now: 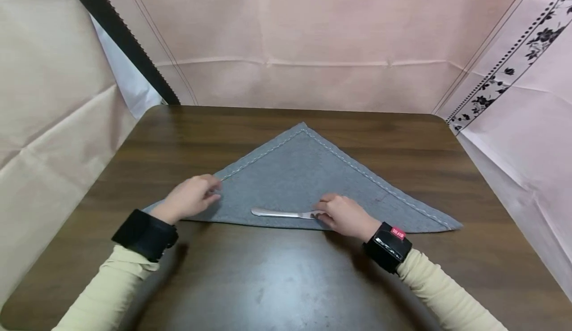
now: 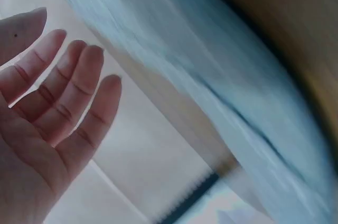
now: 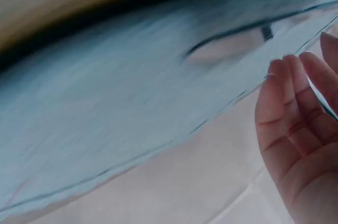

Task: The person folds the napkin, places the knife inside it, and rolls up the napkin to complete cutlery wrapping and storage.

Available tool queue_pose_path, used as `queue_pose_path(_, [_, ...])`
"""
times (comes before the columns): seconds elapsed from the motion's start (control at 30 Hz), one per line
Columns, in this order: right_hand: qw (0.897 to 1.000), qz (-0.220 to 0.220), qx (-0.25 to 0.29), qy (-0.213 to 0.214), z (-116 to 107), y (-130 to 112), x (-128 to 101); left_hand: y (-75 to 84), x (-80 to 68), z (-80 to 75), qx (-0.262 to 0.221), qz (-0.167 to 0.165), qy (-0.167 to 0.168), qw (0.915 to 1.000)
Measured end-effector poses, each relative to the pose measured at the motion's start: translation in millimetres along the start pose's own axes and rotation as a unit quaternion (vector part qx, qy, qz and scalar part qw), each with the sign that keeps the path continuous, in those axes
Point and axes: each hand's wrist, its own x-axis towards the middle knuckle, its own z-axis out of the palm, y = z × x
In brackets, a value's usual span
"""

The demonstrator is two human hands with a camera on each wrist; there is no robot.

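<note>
Right hand [image 1: 345,215]: fingers resting on one end of a table knife [image 1: 282,214]; head view does not settle whether they pinch it or only touch it, and the blurred right wrist view shows straight fingers [image 3: 296,102] with no knife in sight.

Left hand [image 1: 189,197]: fingers loosely bent, tips on the left edge of the napkin [image 1: 304,182]; left wrist view shows them straight and relaxed [image 2: 63,92], holding nothing.

Table knife: silver, lying flat, parallel to and just inside the napkin's near folded edge.

Napkin: grey cloth, folded to a triangle, white-stitched hem, apex pointing away, spread flat mid-table.

Table [image 1: 286,281]: dark wood grain, rounded corners.

Surround: pale pink sheeting [image 1: 339,38] behind and at both sides, floral border at right. Black wrist bands, cream sleeves.
</note>
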Motion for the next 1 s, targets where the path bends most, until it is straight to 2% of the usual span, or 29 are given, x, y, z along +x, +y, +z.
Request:
queue_pose_path(0.1, [1.0,-0.02,0.013,-0.019,4.2,-6.9,11.3,-23.7,-21.3,-15.0,-0.003,-0.057,0.008,0.9984])
queue_pose_path(0.23, [0.999,-0.029,0.027,-0.036,8.4,-12.5,21.8,-48.3,-47.8,-28.9,-0.018,-0.116,-0.004,0.993])
queue_pose_path(0.5, [0.997,-0.035,0.05,-0.052,12.5,-14.5,30.4,-77.9,-84.7,-37.5,-0.025,-0.19,-0.099,0.9763])
queue_pose_path(0.57, [0.997,-0.035,0.051,-0.053,12.5,-13.6,28.5,-80.6,-86.4,-34.9,-0.033,-0.191,-0.105,0.9754])
queue_pose_path(0.73, [0.997,-0.032,0.054,-0.054,12.9,-12.3,26.7,-81.5,-86.8,-30.3,-0.066,-0.192,-0.091,0.9751])
queue_pose_path(0.9, [0.997,-0.03,0.058,-0.052,15.1,-11.7,26.9,-78.3,-84.1,-29.5,-0.081,-0.217,-0.107,0.9669])
queue_pose_path(1.0, [0.996,-0.027,0.063,-0.053,16.5,-11.9,27.3,-76.0,-82.5,-30.3,-0.081,-0.227,-0.104,0.9648])
